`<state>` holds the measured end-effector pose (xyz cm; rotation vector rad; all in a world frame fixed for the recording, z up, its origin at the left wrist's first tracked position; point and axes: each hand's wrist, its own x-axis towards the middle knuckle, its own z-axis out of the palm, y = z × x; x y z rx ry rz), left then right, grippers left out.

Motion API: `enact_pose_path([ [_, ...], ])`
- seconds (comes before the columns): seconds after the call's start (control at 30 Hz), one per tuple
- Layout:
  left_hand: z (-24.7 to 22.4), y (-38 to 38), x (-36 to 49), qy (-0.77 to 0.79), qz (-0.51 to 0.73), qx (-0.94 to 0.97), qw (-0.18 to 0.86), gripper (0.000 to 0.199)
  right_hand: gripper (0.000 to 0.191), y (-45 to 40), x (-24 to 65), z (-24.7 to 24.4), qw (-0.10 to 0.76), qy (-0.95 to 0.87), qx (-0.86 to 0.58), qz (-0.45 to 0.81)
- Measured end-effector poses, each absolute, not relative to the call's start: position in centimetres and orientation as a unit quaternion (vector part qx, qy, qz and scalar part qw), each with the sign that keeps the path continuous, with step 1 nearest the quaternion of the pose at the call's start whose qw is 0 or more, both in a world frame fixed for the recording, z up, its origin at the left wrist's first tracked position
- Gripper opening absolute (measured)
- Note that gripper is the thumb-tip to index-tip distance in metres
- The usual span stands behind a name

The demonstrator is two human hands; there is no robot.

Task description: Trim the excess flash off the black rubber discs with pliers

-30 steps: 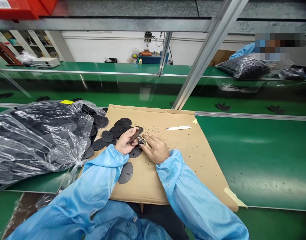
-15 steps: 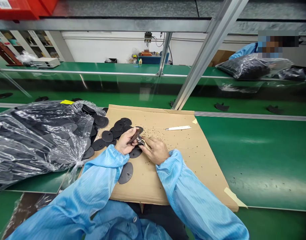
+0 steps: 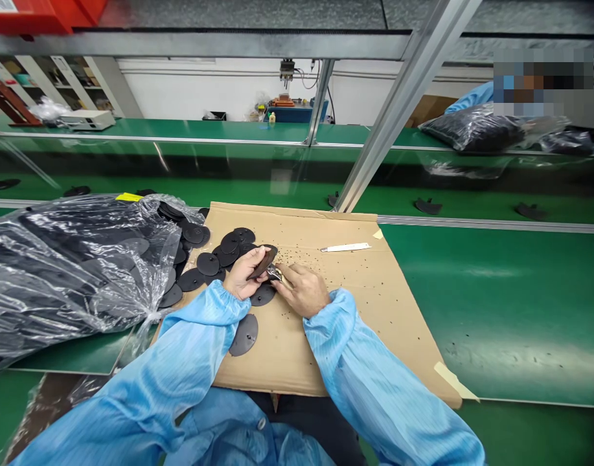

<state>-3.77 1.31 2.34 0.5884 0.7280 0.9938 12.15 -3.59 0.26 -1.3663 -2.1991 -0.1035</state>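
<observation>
Left hand (image 3: 243,275) clamped on black disc (image 3: 263,262), right hand (image 3: 302,291) closed on snips (image 3: 274,273) at the disc's edge, over cardboard (image 3: 355,310). Second disc (image 3: 263,296) lies just below the grip. Grip essentially unchanged from earlier frame.

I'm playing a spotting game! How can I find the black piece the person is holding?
Start at the big brown cardboard sheet on the green workbench. Near its middle, look at the person's left hand: the black piece in it is tilted and lifted up, while the other black discs lie flat on the cardboard.
</observation>
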Motion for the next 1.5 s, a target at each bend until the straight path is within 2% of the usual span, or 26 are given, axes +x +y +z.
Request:
enact_pose_path([
  [0.3, 1.7, 1.2, -3.6, 0.363, 0.471, 0.286, 0.751, 0.038, 0.028, -4.1, 11.9, 1.1, 0.165, -0.815, -0.555, -0.025],
  [0.37, 1.7, 1.2, -3.6, 0.360, 0.473, 0.286, 0.751, 0.039, 0.028, -4.1, 11.8, 1.0, 0.178, -0.811, -0.557, -0.010],
  [0.57, 2.0, 1.6, -3.7, 0.352, 0.528, 0.260, 0.728, 0.037, 0.033, -3.1, 12.8, 0.1, 0.320, -0.728, -0.606, 0.009],
  [0.77, 2.2, 2.3, -4.2, 0.334, 0.566, 0.185, 0.730, 0.026, 0.040, -1.6, 14.4, -0.3, 0.263, -0.701, -0.659, -0.074],
  [0.87, 2.1, 2.3, -4.2, 0.308, 0.585, 0.190, 0.726, 0.030, 0.032, -1.2, 13.2, -0.1, 0.283, -0.726, -0.619, -0.101],
  [1.0, 1.9, 2.2, -4.2, 0.291, 0.594, 0.217, 0.718, 0.036, 0.025, -0.3, 10.7, -0.4, 0.240, -0.809, -0.537, -0.003],
  [1.1, 1.8, 2.2, -4.3, 0.293, 0.584, 0.238, 0.719, 0.032, 0.021, 0.1, 10.0, -0.9, 0.229, -0.802, -0.549, 0.056],
  [1.2, 1.7, 2.2, -4.3, 0.296, 0.587, 0.239, 0.715, 0.027, 0.021, -0.1, 10.7, -0.8, 0.293, -0.781, -0.545, 0.092],
  [1.33, 1.7, 2.2, -4.1, 0.294, 0.597, 0.254, 0.702, 0.032, 0.021, -1.0, 12.4, 0.1, 0.448, -0.700, -0.526, 0.179],
  [1.4, 1.7, 2.0, -3.9, 0.306, 0.593, 0.269, 0.695, 0.034, 0.023, -1.2, 12.9, 0.6, 0.498, -0.615, -0.530, 0.305],
  [1.5, 1.6, 1.6, -3.5, 0.325, 0.556, 0.316, 0.697, 0.037, 0.028, -1.3, 13.1, 1.3, 0.501, -0.466, -0.498, 0.533],
])
